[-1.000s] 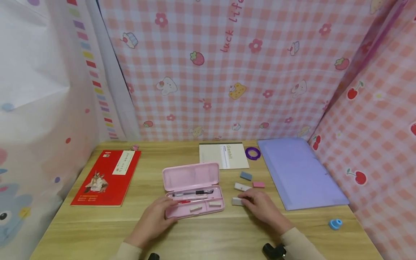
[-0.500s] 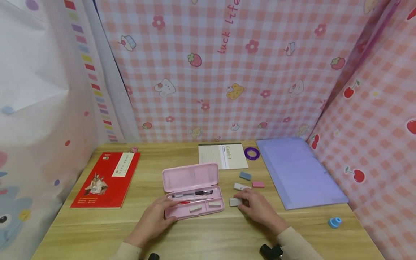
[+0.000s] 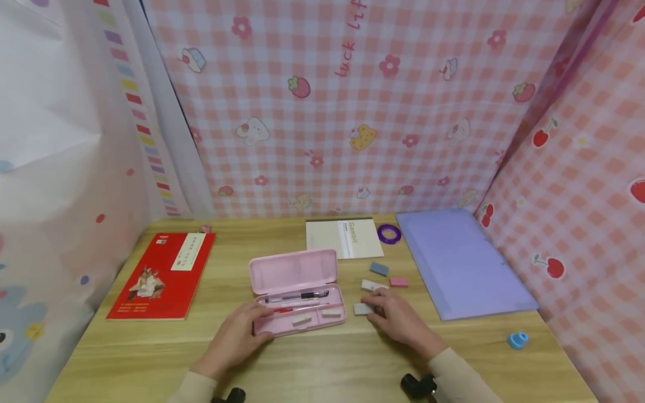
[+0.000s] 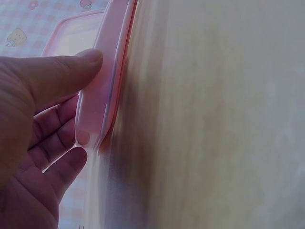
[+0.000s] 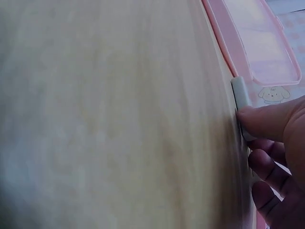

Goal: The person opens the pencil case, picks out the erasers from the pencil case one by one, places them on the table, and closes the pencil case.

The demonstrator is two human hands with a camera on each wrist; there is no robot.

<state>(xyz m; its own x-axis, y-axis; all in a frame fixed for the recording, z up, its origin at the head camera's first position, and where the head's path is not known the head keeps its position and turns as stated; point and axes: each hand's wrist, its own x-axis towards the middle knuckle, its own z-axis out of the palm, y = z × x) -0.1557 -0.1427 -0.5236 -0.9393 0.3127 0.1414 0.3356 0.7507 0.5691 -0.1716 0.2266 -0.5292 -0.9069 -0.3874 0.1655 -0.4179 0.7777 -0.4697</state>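
An open pink pencil case [image 3: 292,272] lies in the middle of the table with its lid tipped back. Inside are a black-capped pen [image 3: 314,294], a red pen [image 3: 286,310] and two white erasers, one left [image 3: 302,320] and one right [image 3: 331,313] of a divider. My left hand [image 3: 234,338] grips the case's left end; the left wrist view shows the thumb on its pink side wall [image 4: 97,102]. Right of the case, my right hand [image 3: 400,320] pinches another white eraser [image 3: 361,309] low at the tabletop. In the right wrist view, the thumb presses this eraser's side [image 5: 240,93].
Behind the right hand lie a white eraser [image 3: 373,285], a pink eraser [image 3: 398,282] and a blue-grey one [image 3: 379,268]. Farther out are a notebook [image 3: 327,238], a purple ring [image 3: 389,234], a lilac folder [image 3: 463,268], a red book [image 3: 168,280] and a small blue object [image 3: 517,340].
My right hand has shifted slightly left with the pinched white eraser, bringing it a little nearer the pencil case. The left hand keeps its grip on the case.
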